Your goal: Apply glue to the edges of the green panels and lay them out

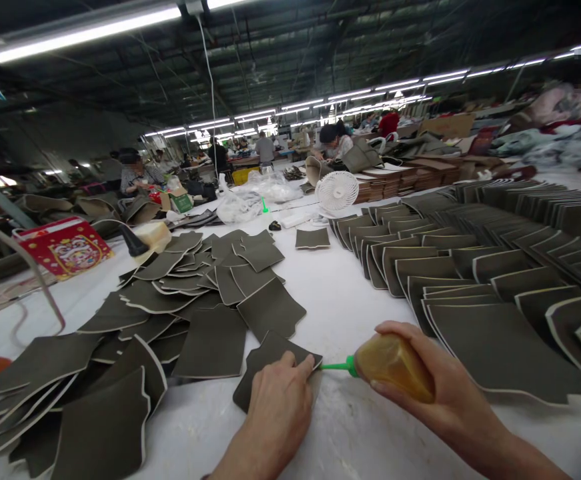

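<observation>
My right hand [440,380] is closed around a squeeze bottle [395,367] of amber liquid, tipped on its side. Its thin green nozzle [335,366] points left and meets the edge of a dark grey-green panel [265,350], perhaps leather. Over that panel lies my left hand [285,400], fingers bent and gripping near its right corner; the thumb is hidden. More dark panels [210,343] with pale edges lie in a loose heap to the left. At the right, rows of similar panels [490,333] overlap one another.
A small white fan [337,191] stands farther back on the white table [320,280], near a lone panel [313,239]. Clear plastic bags [255,193] lie beyond. At the left are a red patterned box [65,247] and a bent pipe [35,273]. Several people work in the background.
</observation>
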A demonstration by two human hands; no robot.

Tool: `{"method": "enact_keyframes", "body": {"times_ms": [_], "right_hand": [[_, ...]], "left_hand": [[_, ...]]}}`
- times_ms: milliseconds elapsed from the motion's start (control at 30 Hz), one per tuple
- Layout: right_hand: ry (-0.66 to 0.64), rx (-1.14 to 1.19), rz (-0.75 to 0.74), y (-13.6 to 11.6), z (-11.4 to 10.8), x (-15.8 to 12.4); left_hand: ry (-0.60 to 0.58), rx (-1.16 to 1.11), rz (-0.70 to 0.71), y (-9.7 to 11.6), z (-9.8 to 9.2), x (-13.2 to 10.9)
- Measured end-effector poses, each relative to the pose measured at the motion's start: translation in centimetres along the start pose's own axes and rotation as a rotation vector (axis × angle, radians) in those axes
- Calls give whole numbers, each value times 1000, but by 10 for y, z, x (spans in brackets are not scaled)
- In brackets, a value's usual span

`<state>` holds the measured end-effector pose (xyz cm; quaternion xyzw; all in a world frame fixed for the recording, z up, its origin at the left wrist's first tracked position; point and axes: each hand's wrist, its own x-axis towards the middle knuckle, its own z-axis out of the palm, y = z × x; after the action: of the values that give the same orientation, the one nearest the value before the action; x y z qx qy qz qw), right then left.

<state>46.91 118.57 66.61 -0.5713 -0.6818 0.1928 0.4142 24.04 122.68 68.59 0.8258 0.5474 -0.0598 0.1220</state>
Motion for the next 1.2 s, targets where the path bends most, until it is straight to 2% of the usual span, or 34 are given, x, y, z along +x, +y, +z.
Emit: {"method": "enact_keyframes", "body": {"times_ms": [267, 500, 667, 800, 1000, 1133, 1200], "right_hand": [[-21, -89, -104, -10, 1, 2], [10, -66, -25, -4, 3, 1], [-18, -5, 77, 2, 5, 0], [25, 14, 124, 5, 6, -5], [-99, 141, 188, 1, 7, -10], [-12, 140, 230, 1, 10, -9], [-26, 172, 253, -2, 12, -13]], "left_hand": [[51, -11, 39, -5, 4, 3], [16, -64, 37, -5, 5, 0], [-11, -74, 44, -5, 2, 0], [-32, -70, 31, -5, -1, -1], [-28, -100, 36, -5, 0, -3], [-17, -120, 38, -8, 2, -3], [-14, -137, 37, -9, 2, -3]]}}
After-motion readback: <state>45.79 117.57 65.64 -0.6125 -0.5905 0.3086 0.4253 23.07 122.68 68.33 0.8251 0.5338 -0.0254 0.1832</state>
